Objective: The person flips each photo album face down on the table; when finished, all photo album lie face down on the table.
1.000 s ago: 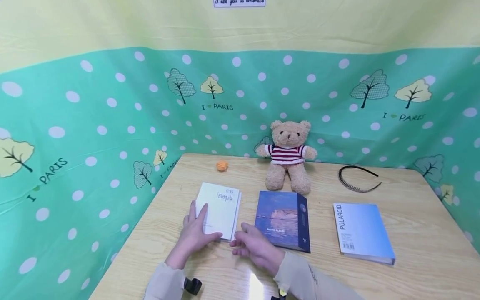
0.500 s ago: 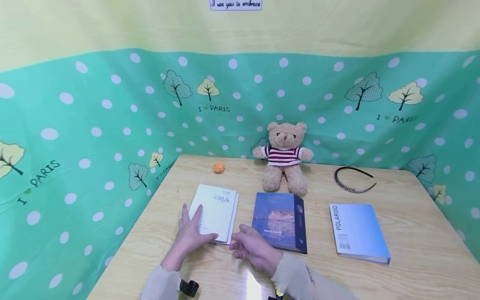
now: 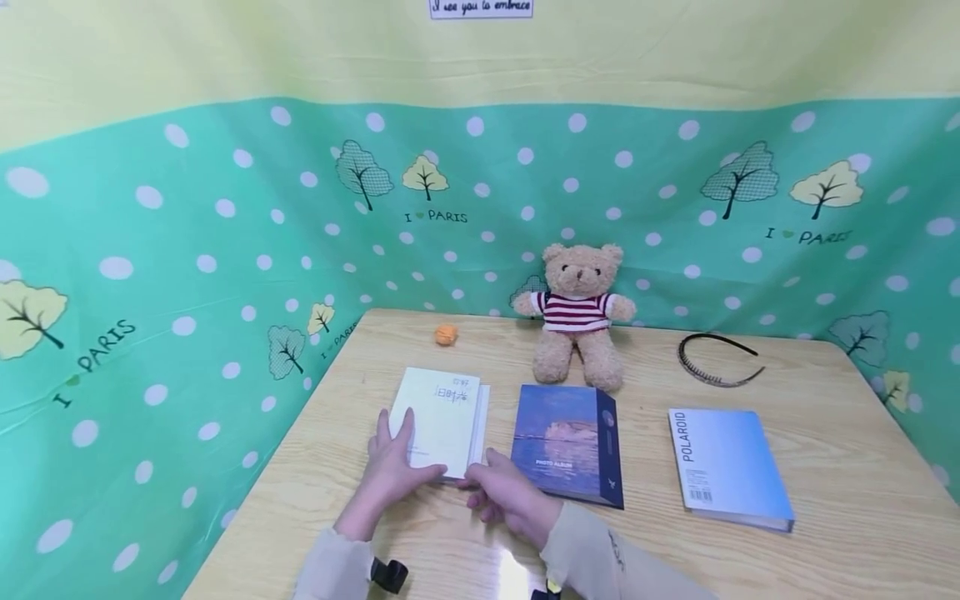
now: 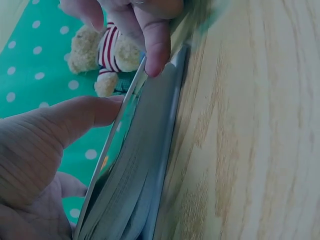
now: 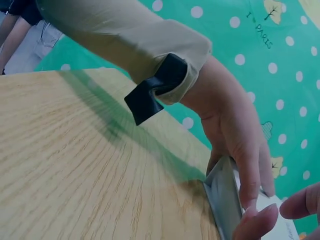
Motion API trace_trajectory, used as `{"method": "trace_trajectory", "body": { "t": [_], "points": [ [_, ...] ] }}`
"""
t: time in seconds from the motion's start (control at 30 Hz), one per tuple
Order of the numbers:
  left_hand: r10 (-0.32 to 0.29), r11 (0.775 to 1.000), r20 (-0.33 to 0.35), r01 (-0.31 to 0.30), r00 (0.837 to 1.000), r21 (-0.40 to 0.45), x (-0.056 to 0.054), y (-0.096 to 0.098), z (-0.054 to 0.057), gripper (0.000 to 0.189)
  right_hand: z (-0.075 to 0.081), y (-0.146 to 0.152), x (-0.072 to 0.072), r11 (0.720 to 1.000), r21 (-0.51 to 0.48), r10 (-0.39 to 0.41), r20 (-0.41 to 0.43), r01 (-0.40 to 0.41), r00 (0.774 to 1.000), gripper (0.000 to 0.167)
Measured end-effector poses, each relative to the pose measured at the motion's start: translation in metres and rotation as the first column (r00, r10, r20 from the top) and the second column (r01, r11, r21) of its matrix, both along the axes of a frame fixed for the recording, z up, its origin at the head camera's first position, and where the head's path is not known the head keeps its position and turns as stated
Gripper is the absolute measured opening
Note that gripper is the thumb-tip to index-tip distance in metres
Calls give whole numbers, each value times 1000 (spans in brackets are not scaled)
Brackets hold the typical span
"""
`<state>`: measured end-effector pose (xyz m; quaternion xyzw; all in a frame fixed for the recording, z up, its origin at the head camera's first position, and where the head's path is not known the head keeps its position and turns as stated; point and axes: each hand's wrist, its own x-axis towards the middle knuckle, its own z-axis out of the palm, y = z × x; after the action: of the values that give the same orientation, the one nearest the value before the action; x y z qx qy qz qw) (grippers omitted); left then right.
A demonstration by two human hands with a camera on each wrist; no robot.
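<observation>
A white book (image 3: 442, 417) with handwritten-style characters lies on the table in the head view. My left hand (image 3: 393, 471) rests over its left side, fingers spread. In the left wrist view, the left thumb (image 4: 95, 111) lies against the front cover (image 4: 111, 137), which stands apart from the fanned pages (image 4: 135, 170). My right hand (image 3: 510, 492) is at the near right corner. One right fingertip (image 4: 157, 62) sits inside the cover's edge, while the thumb (image 4: 90, 12) stays apart on the outer side. The other right fingers are loosely bent.
Right of the white book lies a blue photo album (image 3: 558, 437), then a pale blue Polaroid album (image 3: 727, 467). A teddy bear (image 3: 577, 312) sits behind, with a black headband (image 3: 716, 360) to its right. An orange lump (image 3: 446, 334) is at the back left.
The white book's cover has lifted at its right side, so a wider strip shows under it. My right fingertips have moved onto the corner; the left hand stays over the book.
</observation>
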<state>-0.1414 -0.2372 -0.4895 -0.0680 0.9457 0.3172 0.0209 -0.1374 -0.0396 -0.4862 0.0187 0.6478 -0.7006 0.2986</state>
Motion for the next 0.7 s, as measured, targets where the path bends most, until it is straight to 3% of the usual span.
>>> {"method": "trace_trajectory", "body": {
  "t": [0.1,0.17,0.37,0.57,0.7],
  "points": [
    [3,1000,0,-3,1000,-11,1,-2,-1,118,1,1,-1,1000,-9,26,17,-26,1000,41],
    [1,1000,-2,-1,1000,-6,1,-2,-1,118,1,1,-1,999,-17,30,29,-30,999,20],
    [-6,1000,-4,6,1000,1,1,-3,-1,117,0,2,-3,1000,-16,-23,61,24,998,14],
    [-3,1000,-9,3,1000,-1,1,-3,0,117,2,-2,2,998,14,-59,12,59,998,74],
    [-4,1000,-7,4,1000,-3,1,-3,1,117,5,-4,4,997,50,-50,-26,51,998,79]
  ]
}}
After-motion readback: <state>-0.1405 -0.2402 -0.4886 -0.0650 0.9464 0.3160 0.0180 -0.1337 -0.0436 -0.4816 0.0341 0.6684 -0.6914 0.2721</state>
